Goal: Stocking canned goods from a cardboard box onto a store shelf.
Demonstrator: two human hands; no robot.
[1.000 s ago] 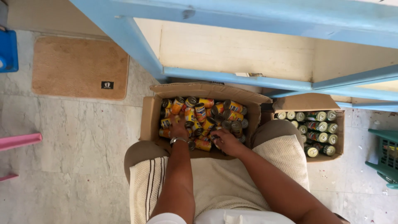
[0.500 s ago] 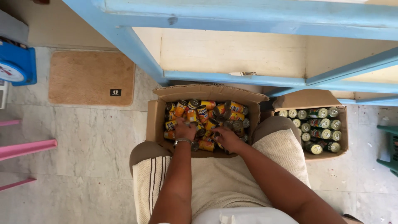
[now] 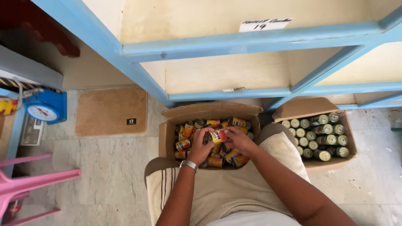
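Since the earlier frames both hands have risen out of the pile and come together over the middle of the box, and the view has tipped up to take in more of the blue shelving. The left hand [image 3: 202,144], with a metal watch [image 3: 189,165] on its wrist, and the right hand [image 3: 237,140] now meet on one yellow can [image 3: 217,136], which sits lifted just above the others; the fingers [image 3: 208,133] of both hands are closed around it from either side. Below it lies the open cardboard box [image 3: 167,142] on the tiled floor [image 3: 104,167], against the front edge of the lowest shelf [image 3: 226,94], holding a loose jumble of yellow and orange cans [image 3: 184,144], roughly fifteen showing, though some are hidden under the hands. Just beside it to the right stands a second cardboard box [image 3: 349,142] with green-sided cans [image 3: 318,136] packed upright in rows, about eighteen tops visible. One brown doormat [image 3: 111,111] lies on the floor to the left of the boxes, one blue dial scale [image 3: 44,109] sits near the left edge, and one pink plastic stool [image 3: 29,180] reaches in from the lower left corner. A cream cloth [image 3: 217,192] covers the person's knees.
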